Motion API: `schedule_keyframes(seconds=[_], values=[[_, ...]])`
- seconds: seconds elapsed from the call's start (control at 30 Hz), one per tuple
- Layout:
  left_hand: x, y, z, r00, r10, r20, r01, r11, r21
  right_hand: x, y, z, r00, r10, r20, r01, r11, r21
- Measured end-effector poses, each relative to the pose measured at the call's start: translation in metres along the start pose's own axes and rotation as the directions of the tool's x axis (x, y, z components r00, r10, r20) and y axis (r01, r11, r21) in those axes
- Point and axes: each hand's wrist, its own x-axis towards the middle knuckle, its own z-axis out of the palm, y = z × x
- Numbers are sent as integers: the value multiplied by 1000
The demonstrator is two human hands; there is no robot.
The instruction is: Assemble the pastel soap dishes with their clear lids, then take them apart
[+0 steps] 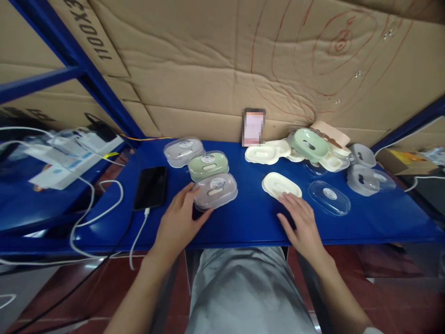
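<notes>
My left hand (186,209) holds the left end of a grey soap box (216,191) with a clear lid, thumb at the front and fingers behind. A green lidded soap box (208,165) stands right behind it, and another grey lidded box (184,151) lies farther back to the left. My right hand (299,218) is open, its fingertips resting on the near edge of a cream oval tray (281,184), with the thumb apart from it. A loose clear lid (329,198) with a round label lies to the right of that hand.
Several cream trays (264,154) and a green box base (310,144) are piled at the back right, beside grey bases (361,180). A propped card (253,127) leans on the cardboard wall. A phone (150,188), white cable (136,234) and power strip (73,162) are left.
</notes>
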Motion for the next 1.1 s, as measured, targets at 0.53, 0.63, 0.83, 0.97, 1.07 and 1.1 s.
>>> schedule_keyframes(seconds=[0.53, 0.63, 0.83, 0.97, 1.07, 1.1], values=[[10, 40, 8, 886, 404, 228, -386, 914, -123, 9, 10, -16, 982, -105, 154, 79, 982, 171], [-1, 50, 13, 840, 455, 297, -414, 890, -192, -2, 44, -30, 993, 106, -45, -108, 992, -61], [-5, 45, 17, 901, 407, 151, -378, 906, -189, -37, 105, -47, 905, 407, -127, -424, 827, -369], [-7, 44, 16, 907, 386, 169, -341, 908, -241, -32, 100, -45, 961, 266, -77, -277, 918, -283], [-8, 43, 17, 899, 392, 196, -322, 894, -312, -17, 81, -36, 986, 165, 9, -160, 965, -208], [-8, 43, 17, 897, 396, 197, -320, 888, -329, -11, 74, -32, 989, 144, 31, -135, 971, -195]])
